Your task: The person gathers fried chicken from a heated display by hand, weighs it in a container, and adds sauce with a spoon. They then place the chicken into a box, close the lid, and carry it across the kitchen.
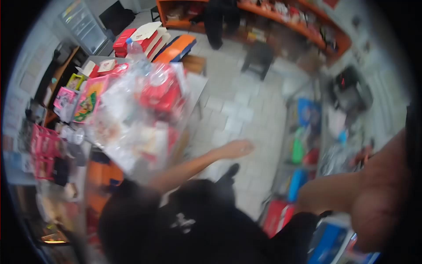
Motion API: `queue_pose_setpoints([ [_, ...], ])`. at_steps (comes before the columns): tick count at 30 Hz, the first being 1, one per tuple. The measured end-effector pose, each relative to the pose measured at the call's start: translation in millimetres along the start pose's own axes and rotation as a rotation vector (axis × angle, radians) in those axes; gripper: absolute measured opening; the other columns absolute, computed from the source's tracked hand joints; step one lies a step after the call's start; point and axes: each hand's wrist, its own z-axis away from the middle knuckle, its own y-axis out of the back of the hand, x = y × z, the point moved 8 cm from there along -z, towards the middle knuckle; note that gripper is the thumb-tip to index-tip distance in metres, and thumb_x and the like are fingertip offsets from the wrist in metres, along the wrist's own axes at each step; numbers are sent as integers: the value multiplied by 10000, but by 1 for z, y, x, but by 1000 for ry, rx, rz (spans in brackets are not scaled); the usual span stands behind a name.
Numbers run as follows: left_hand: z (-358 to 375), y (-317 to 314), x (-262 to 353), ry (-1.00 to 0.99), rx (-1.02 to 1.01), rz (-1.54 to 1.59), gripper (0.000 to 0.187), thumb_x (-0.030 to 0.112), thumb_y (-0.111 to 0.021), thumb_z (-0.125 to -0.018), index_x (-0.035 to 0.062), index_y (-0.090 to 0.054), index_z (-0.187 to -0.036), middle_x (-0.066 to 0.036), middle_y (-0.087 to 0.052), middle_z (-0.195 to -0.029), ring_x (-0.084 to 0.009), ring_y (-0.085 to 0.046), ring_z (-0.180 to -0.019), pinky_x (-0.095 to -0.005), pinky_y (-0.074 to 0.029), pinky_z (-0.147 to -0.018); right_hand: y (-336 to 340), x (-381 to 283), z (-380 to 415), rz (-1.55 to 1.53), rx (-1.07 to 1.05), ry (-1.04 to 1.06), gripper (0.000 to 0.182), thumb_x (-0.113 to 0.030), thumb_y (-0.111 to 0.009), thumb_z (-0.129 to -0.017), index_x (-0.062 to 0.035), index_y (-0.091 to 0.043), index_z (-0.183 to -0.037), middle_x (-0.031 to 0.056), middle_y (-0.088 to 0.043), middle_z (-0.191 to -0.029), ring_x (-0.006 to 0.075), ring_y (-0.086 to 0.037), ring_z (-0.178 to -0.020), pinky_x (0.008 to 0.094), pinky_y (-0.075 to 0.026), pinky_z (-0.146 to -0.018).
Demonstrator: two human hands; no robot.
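Observation:
My left hand (239, 148) reaches over the tiled floor, apart from the cluttered table (198, 90) on the left. It is blurred, its fingers look bent, and I see no object in it. At the right edge my right hand (379, 198) is raised very close to the camera. It is large and out of focus, and its fingertips run out of view. Nearest my left arm on the table is a heap of clear plastic bags (125, 110) and red packaging (162, 92).
Red and white boxes (143, 37) and an orange-blue item (176, 48) lie at the table's far end. A pink basket (44, 147) stands left. A rack (285, 149) with colourful packs is on the right. A dark stool (258, 57) and a person's dark-clothed legs (214, 26) are farther back.

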Motion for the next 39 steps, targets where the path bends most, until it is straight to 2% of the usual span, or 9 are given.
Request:
queue_pose_setpoints([
  [10, 100, 125, -14, 537, 1279, -205, 120, 122, -629, -908, 3, -644, -910, -86, -653, -821, -180, -616, -763, -303, -473, -717, 40, 299, -19, -620, -34, -84, 577, -144, -745, -798, 10, -480, -1287, 151, -549, -1246, 204, -580, -1039, 310, -487, -838],
  [13, 139, 129, -10, 764, 1250, -307, 128, 123, -648, -881, 3, -636, -925, -128, -657, -881, -214, -630, -814, -341, -480, -747, -6, 386, -24, -706, 3, -142, 578, -141, -743, -803, 17, -475, -1291, 150, -546, -1247, 196, -582, -1026, 305, -488, -841],
  [17, 178, 106, 19, 962, 1992, -656, 149, 134, -623, -894, -9, -594, -923, -168, -607, -889, -305, -590, -819, -375, -458, -754, -142, 501, 59, -624, -291, -592, 436, -131, -687, -860, 6, -531, -1243, 102, -581, -1198, 144, -577, -973, 293, -484, -830],
  [20, 168, 93, -51, 1253, 1794, -494, 210, 192, -632, -901, -15, -651, -926, -137, -660, -837, -288, -612, -780, -387, -481, -762, -242, 561, 218, -711, -542, -929, 224, -133, -621, -913, -36, -633, -1114, 51, -657, -1027, 140, -605, -917, 299, -482, -814],
  [22, 100, 146, -97, 855, 1648, -267, 243, 227, -620, -914, -9, -652, -865, -104, -653, -766, -197, -583, -696, -352, -462, -654, -243, 580, 298, -738, -530, -1029, 221, -186, -583, -939, -31, -662, -1075, 57, -686, -1000, 133, -623, -922, 306, -495, -817],
  [26, -73, 267, -148, 775, 732, 239, 331, 274, -524, -969, -13, -581, -816, -76, -565, -675, -147, -532, -652, -326, -449, -646, -157, 651, 409, -559, -508, -1360, 221, -206, -584, -957, -11, -660, -1026, 62, -678, -950, 113, -611, -875, 292, -495, -776],
  [31, -202, 361, -238, 537, 443, 76, 255, 243, -515, -965, 1, -594, -979, -93, -637, -799, -147, -604, -741, -340, -491, -697, 24, 765, 569, 111, -636, -1487, 281, -310, -647, -861, -34, -671, -907, 108, -687, -823, 233, -649, -755, 358, -514, -718],
  [36, -329, 459, -277, 437, 410, 331, 224, 204, -549, -961, 14, -565, -1079, -70, -652, -884, -160, -620, -775, -310, -515, -707, 211, 754, 730, 440, 162, -2191, 157, -212, -608, -824, -65, -662, -835, 113, -684, -779, 201, -663, -601, 362, -533, -492],
  [39, -382, 497, -345, 527, 430, 312, 276, 274, -571, -957, 21, -580, -1067, -80, -665, -874, -182, -641, -787, -306, -515, -716, 242, 722, 780, 412, 231, -2418, 195, -193, -623, -854, -70, -637, -1004, 109, -682, -877, 223, -666, -685, 360, -527, -511],
])
